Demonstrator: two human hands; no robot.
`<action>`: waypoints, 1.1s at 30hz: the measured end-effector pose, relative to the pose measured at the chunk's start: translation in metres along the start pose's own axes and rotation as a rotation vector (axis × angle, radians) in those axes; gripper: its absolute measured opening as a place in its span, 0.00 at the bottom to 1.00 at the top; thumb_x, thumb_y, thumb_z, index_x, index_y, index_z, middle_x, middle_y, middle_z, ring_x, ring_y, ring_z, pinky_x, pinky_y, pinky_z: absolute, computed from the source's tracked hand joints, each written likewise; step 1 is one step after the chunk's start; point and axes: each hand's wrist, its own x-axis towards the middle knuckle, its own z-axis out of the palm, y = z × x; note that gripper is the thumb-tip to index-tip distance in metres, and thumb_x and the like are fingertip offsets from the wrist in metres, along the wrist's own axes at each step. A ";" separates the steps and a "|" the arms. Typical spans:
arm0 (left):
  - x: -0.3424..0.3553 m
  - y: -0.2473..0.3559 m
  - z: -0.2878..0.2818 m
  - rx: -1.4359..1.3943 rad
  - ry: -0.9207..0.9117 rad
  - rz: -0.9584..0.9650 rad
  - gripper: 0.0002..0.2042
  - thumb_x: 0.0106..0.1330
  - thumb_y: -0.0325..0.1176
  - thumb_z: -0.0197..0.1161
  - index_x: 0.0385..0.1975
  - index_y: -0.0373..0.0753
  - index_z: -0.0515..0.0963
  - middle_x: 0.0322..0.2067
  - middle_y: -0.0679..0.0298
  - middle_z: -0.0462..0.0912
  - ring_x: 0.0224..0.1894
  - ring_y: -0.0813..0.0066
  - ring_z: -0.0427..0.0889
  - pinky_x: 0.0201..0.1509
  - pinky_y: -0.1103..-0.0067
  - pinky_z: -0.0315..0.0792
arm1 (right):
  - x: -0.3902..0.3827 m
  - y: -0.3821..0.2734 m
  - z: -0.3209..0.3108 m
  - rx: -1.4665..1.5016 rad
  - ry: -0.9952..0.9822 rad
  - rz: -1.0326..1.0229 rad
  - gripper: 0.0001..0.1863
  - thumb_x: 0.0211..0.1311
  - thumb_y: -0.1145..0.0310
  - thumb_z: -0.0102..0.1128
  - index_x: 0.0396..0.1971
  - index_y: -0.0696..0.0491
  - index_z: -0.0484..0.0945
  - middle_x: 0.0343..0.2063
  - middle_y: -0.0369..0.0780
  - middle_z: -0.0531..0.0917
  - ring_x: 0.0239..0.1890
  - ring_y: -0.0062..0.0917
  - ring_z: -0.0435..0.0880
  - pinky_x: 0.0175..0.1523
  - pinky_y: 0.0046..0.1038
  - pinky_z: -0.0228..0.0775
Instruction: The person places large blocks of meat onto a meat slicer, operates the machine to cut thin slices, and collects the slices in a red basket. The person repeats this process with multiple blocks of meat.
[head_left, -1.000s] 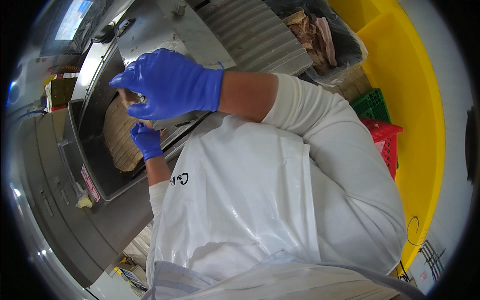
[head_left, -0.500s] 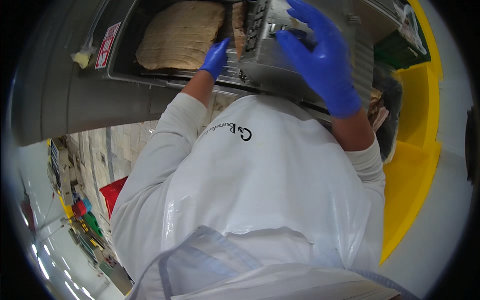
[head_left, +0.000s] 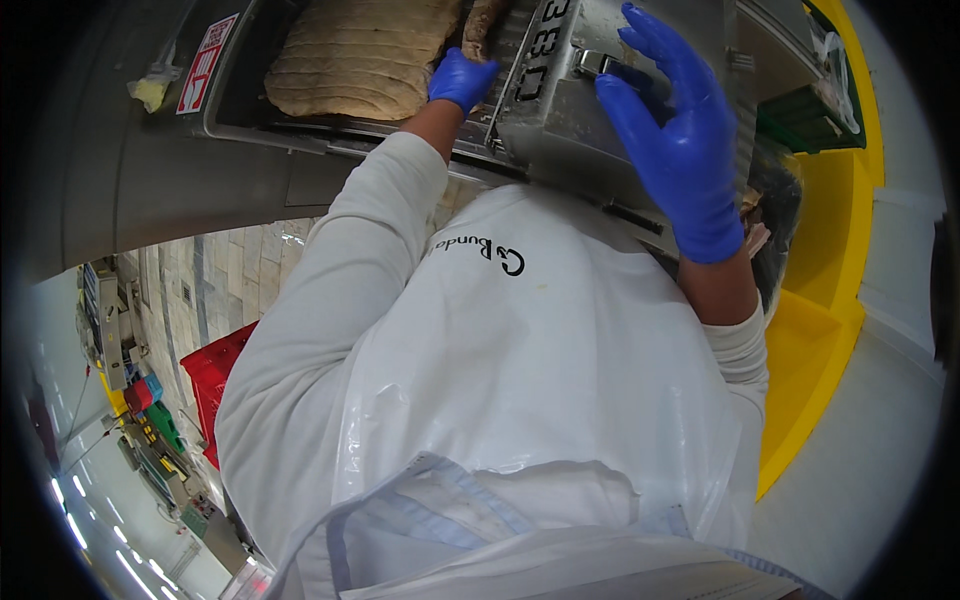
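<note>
My left hand [head_left: 463,80], in a blue glove, is over the metal bed of a machine. It sits between a large flat slab of pale brown meat [head_left: 365,60], marked with parallel lines, and a narrow meat strip [head_left: 482,28]. Its thumb points up and its fingers reach right, close to the strip's near end; whether they touch it cannot be made out. My right hand [head_left: 690,150], also gloved in blue, is spread over the steel housing [head_left: 560,125], thumb near a metal latch [head_left: 597,66]. Nothing is held in it.
To the right stand yellow frame parts [head_left: 830,225] and a dark green crate [head_left: 810,120]. Clear plastic with meat pieces [head_left: 755,225] lies beside the housing. A red crate [head_left: 212,375] is on the tiled floor at left. The machine's front edge [head_left: 270,138] runs before me.
My left hand has moved right, from the slab's edge toward the strip, its fingers now turned rightward. My right hand has shifted slightly right and down. The whole view has tilted a little.
</note>
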 end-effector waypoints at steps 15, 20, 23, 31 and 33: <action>-0.035 -0.017 -0.103 -1.223 -0.567 0.062 0.16 0.70 0.39 0.63 0.53 0.39 0.80 0.40 0.65 0.84 0.41 0.74 0.83 0.47 0.77 0.78 | 0.000 0.024 0.015 -0.157 0.182 -0.150 0.32 0.57 0.47 0.73 0.58 0.47 0.79 0.47 0.44 0.87 0.49 0.40 0.87 0.53 0.40 0.80; -0.127 0.101 -0.220 -1.003 -0.315 0.333 0.25 0.72 0.38 0.60 0.66 0.34 0.71 0.55 0.58 0.82 0.54 0.69 0.83 0.59 0.72 0.77 | 0.013 0.010 0.029 0.276 0.172 0.026 0.43 0.57 0.54 0.77 0.70 0.49 0.66 0.55 0.49 0.82 0.53 0.38 0.86 0.54 0.40 0.80; -0.138 0.142 -0.230 -0.990 -0.360 0.684 0.29 0.79 0.45 0.51 0.71 0.30 0.65 0.67 0.51 0.73 0.66 0.60 0.75 0.71 0.65 0.67 | 0.016 0.015 0.018 1.046 0.227 0.209 0.52 0.57 0.59 0.78 0.76 0.51 0.53 0.58 0.50 0.79 0.53 0.31 0.85 0.53 0.36 0.81; -0.099 0.099 -0.225 -0.692 -0.273 0.737 0.33 0.79 0.53 0.44 0.74 0.33 0.61 0.71 0.47 0.67 0.71 0.52 0.69 0.75 0.59 0.59 | -0.056 -0.010 -0.122 1.291 0.728 0.775 0.35 0.65 0.62 0.62 0.71 0.53 0.68 0.48 0.41 0.86 0.50 0.35 0.86 0.58 0.37 0.78; -0.084 0.062 -0.229 -0.662 -0.285 0.619 0.31 0.80 0.49 0.44 0.74 0.35 0.62 0.71 0.48 0.68 0.71 0.53 0.70 0.74 0.60 0.59 | -0.111 0.034 -0.142 0.943 0.649 0.692 0.34 0.67 0.57 0.57 0.71 0.51 0.68 0.48 0.42 0.87 0.49 0.38 0.87 0.58 0.41 0.78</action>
